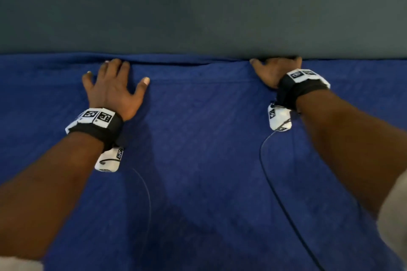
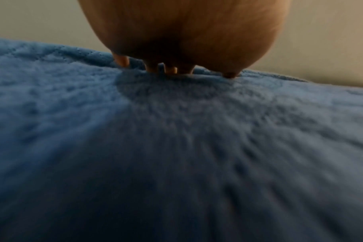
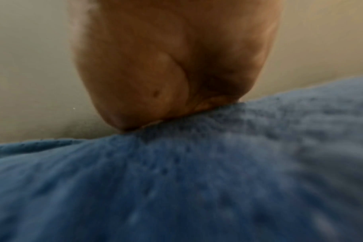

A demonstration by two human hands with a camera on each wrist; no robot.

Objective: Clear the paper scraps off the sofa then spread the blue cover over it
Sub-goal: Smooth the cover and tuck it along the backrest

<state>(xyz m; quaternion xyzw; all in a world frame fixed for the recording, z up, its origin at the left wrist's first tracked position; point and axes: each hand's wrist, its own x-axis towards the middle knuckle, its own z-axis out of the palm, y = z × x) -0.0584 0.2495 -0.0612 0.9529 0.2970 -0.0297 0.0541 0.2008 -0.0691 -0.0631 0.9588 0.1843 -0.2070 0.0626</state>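
The blue cover (image 1: pixel 198 149) lies flat over the sofa seat, and its far edge runs along the crease under the grey backrest (image 1: pixel 198 11). My left hand (image 1: pixel 114 88) rests palm down on the cover with its fingers spread, the fingertips (image 2: pixel 122 61) pressing by the folded edge. My right hand (image 1: pixel 275 70) lies on the cover at the crease, thumb out to the left. Its fingers reach into the gap under the backrest and are hidden there. In the right wrist view only the palm (image 3: pixel 176 57) on the blue cloth (image 3: pixel 197 180) shows. No paper scraps are in view.
White wrist cameras (image 1: pixel 279 116) (image 1: pixel 109 159) hang under both wrists, and thin dark cables (image 1: pixel 286 204) trail from them across the cover toward me. A pale sleeve (image 1: pixel 394 215) shows at the right edge. The backrest rises right behind both hands.
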